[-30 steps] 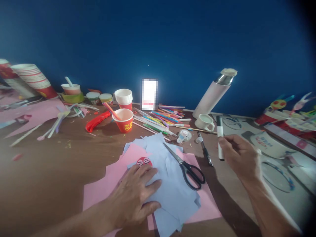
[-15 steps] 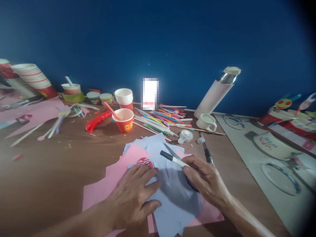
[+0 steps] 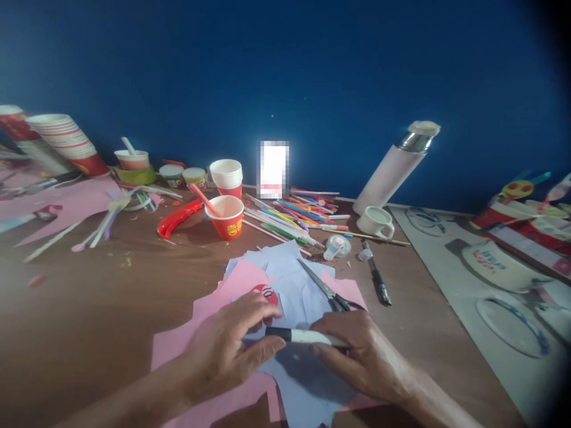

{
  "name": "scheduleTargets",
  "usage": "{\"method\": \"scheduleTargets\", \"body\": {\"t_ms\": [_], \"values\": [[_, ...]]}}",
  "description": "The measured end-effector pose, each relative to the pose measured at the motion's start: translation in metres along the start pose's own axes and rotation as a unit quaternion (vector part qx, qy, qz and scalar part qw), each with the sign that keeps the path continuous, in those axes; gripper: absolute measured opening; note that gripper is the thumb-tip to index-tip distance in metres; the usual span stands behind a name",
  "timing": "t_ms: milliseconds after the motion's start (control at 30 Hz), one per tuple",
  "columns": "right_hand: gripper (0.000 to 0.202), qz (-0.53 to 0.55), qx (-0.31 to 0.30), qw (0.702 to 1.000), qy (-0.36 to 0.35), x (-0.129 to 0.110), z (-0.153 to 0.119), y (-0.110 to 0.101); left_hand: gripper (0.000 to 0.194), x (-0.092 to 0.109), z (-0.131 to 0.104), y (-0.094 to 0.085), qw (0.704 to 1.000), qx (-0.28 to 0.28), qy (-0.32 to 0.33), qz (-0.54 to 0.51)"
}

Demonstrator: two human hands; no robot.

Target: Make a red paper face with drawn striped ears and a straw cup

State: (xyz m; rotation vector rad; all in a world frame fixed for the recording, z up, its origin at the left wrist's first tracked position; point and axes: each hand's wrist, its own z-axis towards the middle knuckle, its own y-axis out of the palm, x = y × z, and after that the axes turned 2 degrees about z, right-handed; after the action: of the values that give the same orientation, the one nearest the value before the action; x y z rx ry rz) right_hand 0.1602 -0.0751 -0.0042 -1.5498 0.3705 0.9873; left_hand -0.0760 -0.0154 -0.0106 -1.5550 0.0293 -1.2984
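Marker [image 3: 306,337] lowered beside the left hand [image 3: 225,339].
Right hand [image 3: 366,342] grips its white barrel — left hand half-open, thumb at the black cap [image 3: 277,333].

Finds open room over the tabletop [image 3: 98,321] left of the pink paper [image 3: 178,345], barring scattered crumbs [image 3: 127,260]. Meets a barrier farther back: red cup [image 3: 228,226], heaped straws [image 3: 285,221], white mug [image 3: 372,221], pale flask [image 3: 389,178]. Can slip between black pen [image 3: 378,282] and grey surface [image 3: 459,303], but is blocked between left fingers [image 3: 261,310] and right fingers [image 3: 341,324] by marker [image 3: 303,336], with scissors [image 3: 331,293] just beyond.
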Motion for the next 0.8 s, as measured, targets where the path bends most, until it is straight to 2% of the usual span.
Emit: {"method": "scheduleTargets", "body": {"t_ms": [100,167,267,300,333,367,500,600,700,800], "values": [[0.017,0.05,-0.009,0.998,0.049,-0.001,-0.001,-0.002,0.016,-0.002,0.001,0.004,0.997,-0.033,0.053,0.04],[0.022,0.173,-0.021,0.98,0.094,-0.002,-0.003,-0.005,0.017,-0.003,0.001,0.005,0.998,-0.029,0.041,0.04],[0.035,0.405,-0.032,0.907,0.111,-0.003,-0.005,-0.008,0.018,-0.003,-0.001,0.006,0.999,-0.029,-0.006,0.016],[0.038,0.45,-0.028,0.886,0.105,-0.003,-0.005,-0.007,0.017,-0.002,-0.002,0.006,0.999,-0.037,-0.011,0.015],[0.04,0.469,-0.022,0.877,0.1,-0.004,-0.005,-0.005,0.017,-0.001,-0.002,0.006,0.999,-0.046,-0.008,0.02],[0.039,0.467,-0.018,0.879,0.093,-0.004,-0.004,-0.002,0.017,0.0,-0.003,0.007,0.998,-0.055,0.0,0.029],[0.034,0.395,-0.028,0.916,0.071,-0.007,0.0,0.013,0.022,0.004,-0.005,0.014,0.994,-0.086,0.048,0.055],[0.026,0.331,-0.007,0.94,0.085,-0.012,0.0,0.021,0.025,0.006,-0.005,0.018,0.99,-0.101,0.074,0.061],[0.021,0.251,0.028,0.964,0.078,-0.017,-0.004,0.02,0.03,0.011,-0.003,0.016,0.987,-0.106,0.098,0.068],[0.023,0.199,0.062,0.977,0.032,-0.02,-0.008,0.016,0.038,0.018,-0.001,0.01,0.983,-0.119,0.133,0.049]]}}
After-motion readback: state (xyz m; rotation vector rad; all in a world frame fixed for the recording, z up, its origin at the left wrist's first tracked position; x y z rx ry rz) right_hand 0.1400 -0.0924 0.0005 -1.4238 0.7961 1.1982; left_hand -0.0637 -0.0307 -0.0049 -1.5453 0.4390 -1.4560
